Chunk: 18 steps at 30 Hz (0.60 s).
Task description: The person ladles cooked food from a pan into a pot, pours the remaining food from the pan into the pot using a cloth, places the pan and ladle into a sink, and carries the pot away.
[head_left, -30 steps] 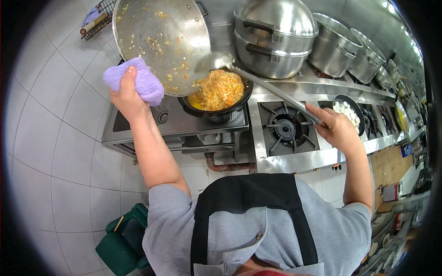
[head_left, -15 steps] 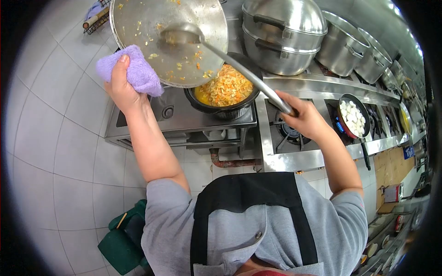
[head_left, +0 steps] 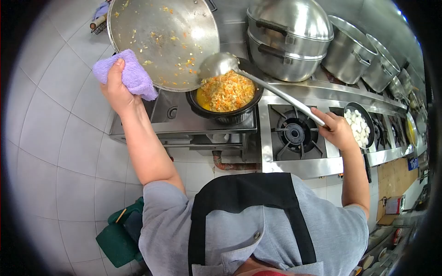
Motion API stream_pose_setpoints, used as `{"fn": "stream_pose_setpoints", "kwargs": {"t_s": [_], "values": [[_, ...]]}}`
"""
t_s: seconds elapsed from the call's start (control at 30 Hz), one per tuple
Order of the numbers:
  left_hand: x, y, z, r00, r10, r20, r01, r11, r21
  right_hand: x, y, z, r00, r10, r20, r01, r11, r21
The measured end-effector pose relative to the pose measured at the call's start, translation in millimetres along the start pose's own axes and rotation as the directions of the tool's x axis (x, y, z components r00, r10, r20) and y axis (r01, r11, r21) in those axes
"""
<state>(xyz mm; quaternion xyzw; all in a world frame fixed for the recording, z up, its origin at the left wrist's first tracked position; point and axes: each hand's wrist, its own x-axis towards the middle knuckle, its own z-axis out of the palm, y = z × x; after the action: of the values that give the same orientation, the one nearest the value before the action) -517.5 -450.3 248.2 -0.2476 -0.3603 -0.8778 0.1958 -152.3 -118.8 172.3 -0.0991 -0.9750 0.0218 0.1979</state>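
My left hand [head_left: 119, 87] is wrapped round a folded purple cloth [head_left: 126, 72], pressed against the near left rim of a large metal wok [head_left: 156, 50]. The wok is tilted, its inside facing me, with bits of rice and carrot stuck to it. In my right hand [head_left: 338, 129] is the long handle of a metal ladle [head_left: 216, 66], its bowl over the far edge of a heap of fried rice [head_left: 228, 92]. The rice fills a black pot [head_left: 221, 118], with yellow at its left side. The wok's lower rim overlaps the pot in this view.
A gas burner [head_left: 294, 133] lies right of the pot. Farther right, a frying pan [head_left: 368, 117] holds white pieces. A lidded steamer [head_left: 292, 43] and tall pots [head_left: 350, 53] line the back. A green bin [head_left: 117, 244] stands on the floor at left.
The ladle's bowl has moved from inside the wok, right and down to the rice heap. My right hand has shifted right. The wok and left hand have moved slightly left.
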Motion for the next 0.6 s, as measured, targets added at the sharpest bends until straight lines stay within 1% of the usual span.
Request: {"fn": "stream_pose_setpoints", "kwargs": {"t_s": [0.1, 0.23, 0.27, 0.4, 0.5, 0.6], "values": [[-4, 0, 4, 1.000, 0.011, -0.009, -0.011, 1.000, 0.004, 28, -9, 16, 0.997, -0.001, -0.074, 0.013, 0.986, 0.167], [-13, 6, 15, 1.000, -0.002, -0.016, 0.003, 1.000, 0.014, 55, -19, 33, 1.000, 0.020, 0.008, -0.021, 0.973, 0.230], [-11, 4, 17, 1.000, 0.001, -0.002, -0.001, 1.000, 0.017, 55, -16, 36, 1.000, 0.023, 0.001, -0.022, 0.959, 0.284], [-14, 6, 28, 1.000, 0.024, 0.005, -0.024, 0.999, 0.026, 30, 1, 25, 0.999, -0.031, -0.015, 0.033, 0.980, 0.194], [-15, 5, 30, 0.998, 0.054, -0.015, -0.053, 0.995, 0.079, 2, 22, 5, 0.998, -0.055, 0.008, 0.053, 0.992, 0.114], [-11, -1, 30, 0.998, 0.062, -0.009, -0.061, 0.995, 0.082, -22, 39, -9, 0.999, -0.035, 0.035, 0.034, 0.999, 0.013]]}}
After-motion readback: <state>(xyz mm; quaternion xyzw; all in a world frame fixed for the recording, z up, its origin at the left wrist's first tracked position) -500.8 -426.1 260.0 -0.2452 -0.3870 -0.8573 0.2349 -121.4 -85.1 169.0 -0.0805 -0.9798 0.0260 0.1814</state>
